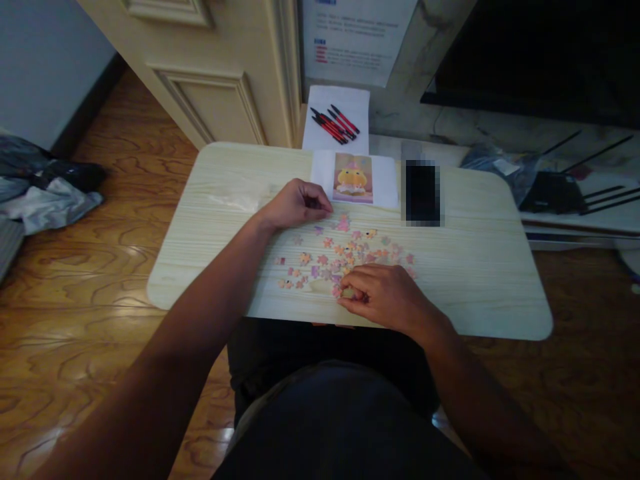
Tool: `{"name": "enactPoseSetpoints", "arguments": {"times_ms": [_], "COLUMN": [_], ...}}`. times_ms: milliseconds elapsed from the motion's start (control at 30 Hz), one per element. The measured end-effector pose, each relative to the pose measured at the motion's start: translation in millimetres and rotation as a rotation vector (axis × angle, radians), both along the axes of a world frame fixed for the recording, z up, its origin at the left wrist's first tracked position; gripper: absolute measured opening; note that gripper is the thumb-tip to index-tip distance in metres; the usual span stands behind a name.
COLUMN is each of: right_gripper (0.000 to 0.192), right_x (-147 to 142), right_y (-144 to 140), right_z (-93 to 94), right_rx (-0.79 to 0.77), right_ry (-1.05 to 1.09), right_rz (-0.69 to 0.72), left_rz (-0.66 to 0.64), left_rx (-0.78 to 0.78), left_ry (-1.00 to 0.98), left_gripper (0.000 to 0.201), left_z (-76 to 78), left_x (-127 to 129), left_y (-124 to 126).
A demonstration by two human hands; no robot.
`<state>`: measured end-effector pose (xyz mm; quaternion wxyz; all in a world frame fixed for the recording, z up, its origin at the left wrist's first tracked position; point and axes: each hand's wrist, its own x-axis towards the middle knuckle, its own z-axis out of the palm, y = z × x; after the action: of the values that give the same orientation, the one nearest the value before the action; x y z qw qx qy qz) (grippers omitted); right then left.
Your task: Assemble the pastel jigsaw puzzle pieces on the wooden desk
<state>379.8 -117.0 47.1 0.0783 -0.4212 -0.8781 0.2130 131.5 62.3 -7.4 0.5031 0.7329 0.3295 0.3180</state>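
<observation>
Many small jigsaw puzzle pieces (pixel 323 260), pink, orange, yellow and purple, lie scattered over the middle of a pale wood-grain table (pixel 475 267). Above their upper left side is my left hand (pixel 300 203), its thumb and fingers pinched together near the lower edge of a printed sheet (pixel 385 183). That sheet carries a picture of a yellow cartoon figure (pixel 353 179). My right hand (pixel 385 293) is curled, fingertips closed low among the pieces at the table's near side. Whatever either pinch holds is too small or hidden to make out.
A blurred black rectangle (pixel 423 193) lies right of the sheet. Behind the table, red and black pens (pixel 335 125) rest on white paper (pixel 320 140). Clear plastic (pixel 235 197) lies at the table's left. Dark antennas and a black device (pixel 553 197) stand at the back right.
</observation>
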Motion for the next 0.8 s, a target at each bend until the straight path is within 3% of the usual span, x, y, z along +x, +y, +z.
{"name": "enactPoseSetpoints", "arguments": {"times_ms": [333,800], "right_gripper": [0.015,0.004], "right_x": [-14,-22], "right_y": [-26,-32], "right_z": [-3.3,-7.9], "right_rx": [0.038,0.039], "right_ry": [-0.074,-0.062], "right_rz": [-0.209,-0.290], "left_rz": [-0.008,-0.010], "left_rx": [-0.020,0.018], "left_ry": [0.011,-0.007], "left_gripper": [0.015,0.018], "left_z": [0.2,-0.1], "left_x": [1,1], "left_y": [0,2]}}
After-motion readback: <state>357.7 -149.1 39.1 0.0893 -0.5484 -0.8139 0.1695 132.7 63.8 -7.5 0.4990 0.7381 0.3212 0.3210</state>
